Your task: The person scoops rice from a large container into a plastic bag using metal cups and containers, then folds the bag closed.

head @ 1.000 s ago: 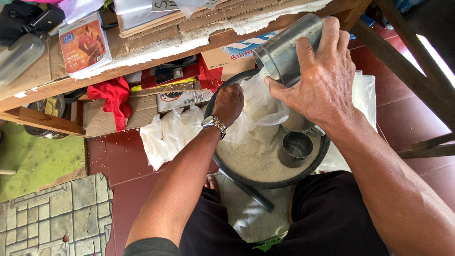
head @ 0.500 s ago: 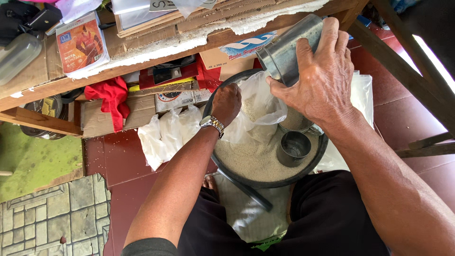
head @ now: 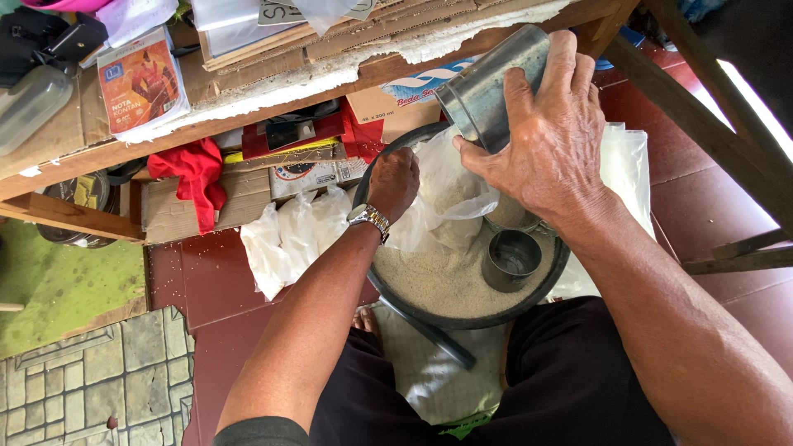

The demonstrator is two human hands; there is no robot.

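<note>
Step, as I read it: filling bag | right hand (head: 553,140) fingers wrapped tight round tilted metal can (head: 487,87), far right over basin (head: 388,289) | left hand (head: 395,183) pinches clear bag (head: 450,194) mouth open above the grain | next calls for steady pour into the bag.

Small tin (head: 512,260) blocks basin (head: 388,293) right; grain surface left free.

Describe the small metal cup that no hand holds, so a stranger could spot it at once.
Find the round black basin of pale grain between the person's knees. The cup stands upright in the grain at its right side, mouth up. Unlike the larger metal can tilted in the right hand, nothing touches it.
</note>
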